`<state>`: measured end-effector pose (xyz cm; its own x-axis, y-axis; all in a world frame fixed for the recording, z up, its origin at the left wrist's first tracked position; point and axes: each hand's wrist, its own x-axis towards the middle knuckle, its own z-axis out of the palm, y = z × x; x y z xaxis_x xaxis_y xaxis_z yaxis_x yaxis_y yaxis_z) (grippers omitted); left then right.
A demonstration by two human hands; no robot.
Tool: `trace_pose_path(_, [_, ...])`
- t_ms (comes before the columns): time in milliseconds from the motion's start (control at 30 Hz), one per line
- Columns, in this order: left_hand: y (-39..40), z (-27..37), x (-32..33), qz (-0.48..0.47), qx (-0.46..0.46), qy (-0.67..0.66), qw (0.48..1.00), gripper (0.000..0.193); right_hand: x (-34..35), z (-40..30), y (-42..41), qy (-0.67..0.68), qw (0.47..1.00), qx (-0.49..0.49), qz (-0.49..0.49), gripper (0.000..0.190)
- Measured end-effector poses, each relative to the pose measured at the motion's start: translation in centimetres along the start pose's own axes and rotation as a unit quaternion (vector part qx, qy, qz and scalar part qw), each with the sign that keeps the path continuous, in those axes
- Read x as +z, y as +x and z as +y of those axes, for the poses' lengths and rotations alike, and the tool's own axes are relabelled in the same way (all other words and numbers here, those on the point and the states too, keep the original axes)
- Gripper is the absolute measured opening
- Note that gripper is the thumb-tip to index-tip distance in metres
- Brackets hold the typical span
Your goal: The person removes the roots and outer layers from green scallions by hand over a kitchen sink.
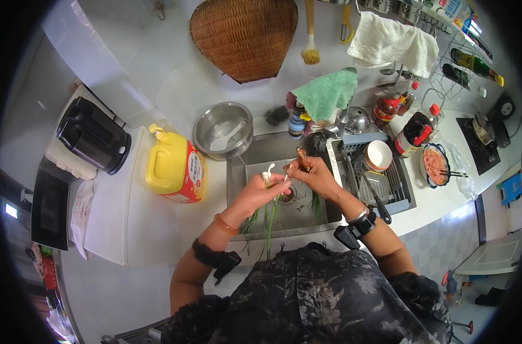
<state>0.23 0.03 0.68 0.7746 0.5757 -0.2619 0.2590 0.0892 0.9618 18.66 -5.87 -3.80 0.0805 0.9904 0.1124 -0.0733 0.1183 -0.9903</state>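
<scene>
Over the stainless steel sink, my left hand grips several spring onions. Their white bulbs point up past the fingers, and the green stalks hang below toward the sink's front edge. Close beside it, my right hand holds another bunch of spring onions whose root ends look brown and unpeeled. Green leaves of that bunch trail down under the palm. The fingertips of both hands nearly meet above the drain. Small brown scraps lie on the sink floor around it.
Left of the sink stand a steel bowl with a white scoop and a yellow jug. A dish rack with bowls fills the right basin. Farther right are sauce bottles and a bowl of minced meat with chopsticks. The faucet rises behind.
</scene>
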Motion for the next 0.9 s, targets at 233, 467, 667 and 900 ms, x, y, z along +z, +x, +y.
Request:
trace_pose_path(233, [0.8,-0.3,0.3,0.052,-0.003,-0.021,0.998,0.026,0.6,-0.9,-0.3,-0.062,0.996,-0.041,0.052,0.019])
trace_pose_path(467, [0.5,-0.4,1.1,0.084,0.066,-0.012,0.994,0.021,0.5,-1.1,-0.5,-0.119,0.992,-0.036,0.035,0.022])
trace_pose_path(667, [0.5,-0.2,1.1,0.103,0.048,-0.018,0.993,0.019,0.1,-1.1,-0.3,-0.025,1.0,-0.012,0.012,0.018])
trace_pose_path(900, [0.4,0.0,1.2,0.101,0.048,-0.05,0.992,0.023,0.2,-1.8,-0.4,-0.015,1.0,0.01,0.003,0.02])
